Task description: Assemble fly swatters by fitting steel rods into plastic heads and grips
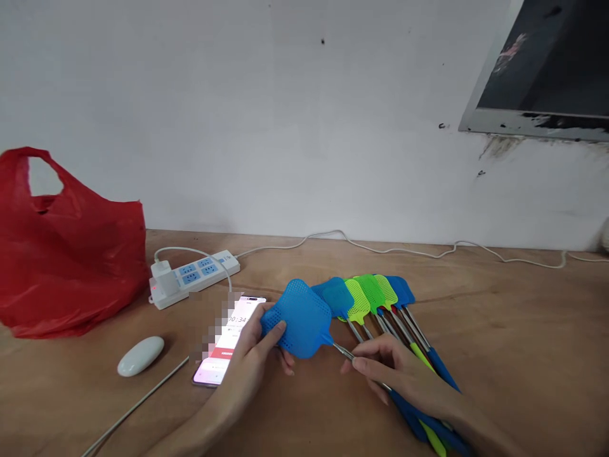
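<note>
A blue fly swatter (304, 320) is held up between my two hands, its perforated paddle tilted toward me. My left hand (259, 343) grips the paddle's left edge, thumb on the front face and fingers behind. Around the thin metal rod near the paddle's neck, my right hand (387, 365) is closed in a pinch. Just behind it, a fanned row of fly swatters (371, 292) in blue, green and yellow-green lies on the table, with metal rods and coloured handles pointing to the lower right. My right hand and forearm cover part of those handles.
A lit phone (221, 355) lies left of my left hand, beside a white computer mouse (141, 356). Behind them are a white power strip (214, 271) and a red plastic bag (76, 266). A white cable (380, 251) runs along the wall across the wooden table (523, 343).
</note>
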Demonstrator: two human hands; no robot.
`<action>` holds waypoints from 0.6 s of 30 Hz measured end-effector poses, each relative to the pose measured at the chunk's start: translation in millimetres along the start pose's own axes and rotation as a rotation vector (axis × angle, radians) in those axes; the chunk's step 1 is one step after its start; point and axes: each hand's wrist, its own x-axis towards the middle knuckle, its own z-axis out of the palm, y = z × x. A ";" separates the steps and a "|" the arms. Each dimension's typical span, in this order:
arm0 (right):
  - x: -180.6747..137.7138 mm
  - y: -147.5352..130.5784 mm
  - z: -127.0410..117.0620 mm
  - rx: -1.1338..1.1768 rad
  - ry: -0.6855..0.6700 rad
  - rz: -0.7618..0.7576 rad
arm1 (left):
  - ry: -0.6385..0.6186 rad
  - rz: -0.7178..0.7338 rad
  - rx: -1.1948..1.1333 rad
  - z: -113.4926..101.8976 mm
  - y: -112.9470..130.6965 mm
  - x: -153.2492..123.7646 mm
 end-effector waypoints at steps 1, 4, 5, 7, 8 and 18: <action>-1.0 -1.4 -2.8 -0.057 0.052 -0.031 | 0.039 0.023 0.019 -1.7 0.9 0.3; -3.4 -6.9 -10.1 -0.352 0.140 -0.146 | 0.177 0.183 0.232 -5.6 2.3 -0.8; -3.5 -8.4 -11.5 -0.456 0.137 -0.186 | 0.233 0.284 0.362 -6.1 2.8 -1.9; -2.7 -9.7 -12.5 -0.602 0.147 -0.255 | 0.305 0.526 0.684 -5.9 4.1 -4.8; -1.9 -9.2 -12.1 -0.644 0.156 -0.276 | 0.296 0.645 0.847 -5.3 4.8 -6.3; -1.9 -12.8 1.7 -0.874 0.154 -0.297 | -0.188 0.970 1.462 13.9 -0.4 -8.1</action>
